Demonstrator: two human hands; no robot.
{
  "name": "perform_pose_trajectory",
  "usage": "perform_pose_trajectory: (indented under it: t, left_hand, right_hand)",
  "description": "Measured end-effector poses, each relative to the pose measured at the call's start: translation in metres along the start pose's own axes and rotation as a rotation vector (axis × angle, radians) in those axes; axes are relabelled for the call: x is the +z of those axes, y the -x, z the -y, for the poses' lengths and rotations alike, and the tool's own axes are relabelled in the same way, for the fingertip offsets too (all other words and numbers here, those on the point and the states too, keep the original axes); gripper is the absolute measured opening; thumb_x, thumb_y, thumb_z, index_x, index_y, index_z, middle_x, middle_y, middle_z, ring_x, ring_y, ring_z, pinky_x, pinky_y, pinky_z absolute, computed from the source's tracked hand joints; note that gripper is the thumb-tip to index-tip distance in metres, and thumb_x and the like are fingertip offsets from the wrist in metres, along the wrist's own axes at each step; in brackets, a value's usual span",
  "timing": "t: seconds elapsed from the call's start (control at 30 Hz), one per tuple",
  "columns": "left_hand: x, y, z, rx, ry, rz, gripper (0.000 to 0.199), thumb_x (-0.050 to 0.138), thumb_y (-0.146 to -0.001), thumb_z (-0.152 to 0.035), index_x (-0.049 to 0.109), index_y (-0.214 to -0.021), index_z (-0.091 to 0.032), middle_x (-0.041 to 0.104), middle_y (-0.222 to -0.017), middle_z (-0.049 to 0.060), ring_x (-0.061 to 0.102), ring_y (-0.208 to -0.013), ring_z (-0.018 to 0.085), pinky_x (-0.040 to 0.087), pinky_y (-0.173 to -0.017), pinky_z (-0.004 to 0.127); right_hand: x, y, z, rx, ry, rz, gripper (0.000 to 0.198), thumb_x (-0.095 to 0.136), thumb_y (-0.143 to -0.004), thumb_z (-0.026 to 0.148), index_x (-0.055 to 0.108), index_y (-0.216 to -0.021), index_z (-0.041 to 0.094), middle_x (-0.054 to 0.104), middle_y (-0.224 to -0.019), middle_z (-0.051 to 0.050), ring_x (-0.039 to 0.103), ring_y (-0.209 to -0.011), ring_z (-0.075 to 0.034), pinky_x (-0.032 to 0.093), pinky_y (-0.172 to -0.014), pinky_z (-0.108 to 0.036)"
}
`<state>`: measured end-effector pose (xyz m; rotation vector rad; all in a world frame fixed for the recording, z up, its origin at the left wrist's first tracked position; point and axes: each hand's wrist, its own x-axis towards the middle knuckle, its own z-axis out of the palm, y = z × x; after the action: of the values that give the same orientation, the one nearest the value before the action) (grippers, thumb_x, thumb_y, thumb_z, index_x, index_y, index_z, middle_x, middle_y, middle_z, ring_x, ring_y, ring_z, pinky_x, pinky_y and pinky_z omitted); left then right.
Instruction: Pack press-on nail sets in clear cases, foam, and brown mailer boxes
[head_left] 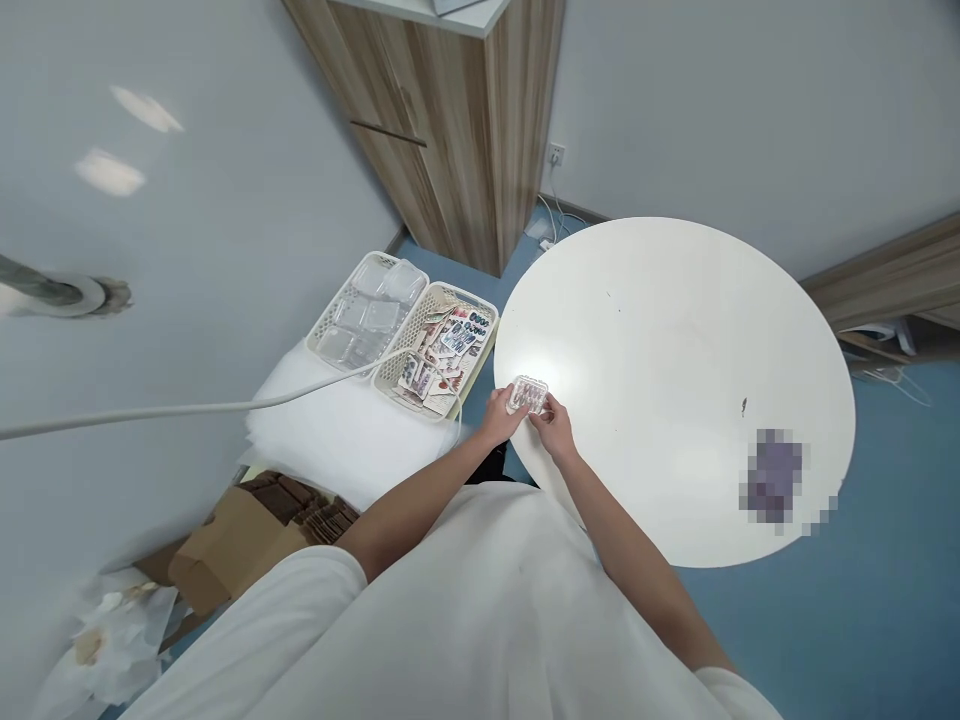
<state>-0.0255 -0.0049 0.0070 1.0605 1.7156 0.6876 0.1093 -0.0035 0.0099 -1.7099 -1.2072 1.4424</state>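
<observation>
A small clear plastic box (529, 394) with pinkish-white contents is held between both hands, at the near left edge of the round white table. My left hand (501, 416) has its fingers closed on the box's left side. My right hand (553, 426) grips its right corner with thumb and fingers. What lies inside the box is too small to name. Left of my hands stands a white basket (381, 379) of colourful printed cards (441, 352). Beside it, a second white basket (316, 328) holds several clear plastic boxes (381, 315).
The round white table (660, 330) fills the right side, with a blurred purple item (776, 475) near its edge. A white cable (225, 407) crosses over white sheeting (322, 435). A cardboard box (214, 545) of brown pieces sits lower left. A wooden cabinet (457, 140) stands behind.
</observation>
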Motion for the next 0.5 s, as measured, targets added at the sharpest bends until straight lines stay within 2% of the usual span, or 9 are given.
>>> perform_pose_trajectory:
  t: [0.13, 0.3, 0.5]
  left_hand:
    - [-0.006, -0.008, 0.005, -0.013, 0.004, 0.020, 0.061, 0.062, -0.069, -0.035, 0.046, -0.124, -0.017, 0.044, -0.121, 0.013, 0.041, -0.118, 0.027, 0.031, -0.099, 0.037]
    - [-0.006, 0.000, 0.009, -0.036, 0.054, 0.021, 0.060, 0.059, -0.072, -0.032, 0.040, -0.127, -0.020, 0.039, -0.127, 0.012, 0.045, -0.114, 0.024, 0.036, -0.095, 0.036]
    - [-0.008, -0.005, 0.004, -0.079, 0.100, 0.056, 0.054, 0.058, -0.073, -0.031, 0.042, -0.123, -0.019, 0.039, -0.125, 0.013, 0.049, -0.108, 0.022, 0.045, -0.083, 0.030]
  right_hand:
    - [0.011, -0.005, 0.003, 0.049, -0.067, -0.038, 0.051, 0.064, -0.060, 0.033, 0.057, -0.107, 0.019, 0.059, -0.093, -0.003, 0.051, -0.071, -0.014, 0.046, -0.070, -0.030]
    - [0.012, 0.006, 0.000, 0.158, -0.124, -0.149, 0.066, 0.065, -0.060, 0.033, 0.047, -0.122, 0.021, 0.052, -0.110, -0.006, 0.053, -0.071, -0.012, 0.047, -0.074, -0.030]
    - [0.018, 0.007, 0.009, 0.238, -0.200, -0.102, 0.068, 0.064, -0.062, 0.034, 0.043, -0.126, 0.021, 0.048, -0.120, -0.008, 0.058, -0.076, -0.014, 0.049, -0.072, -0.031]
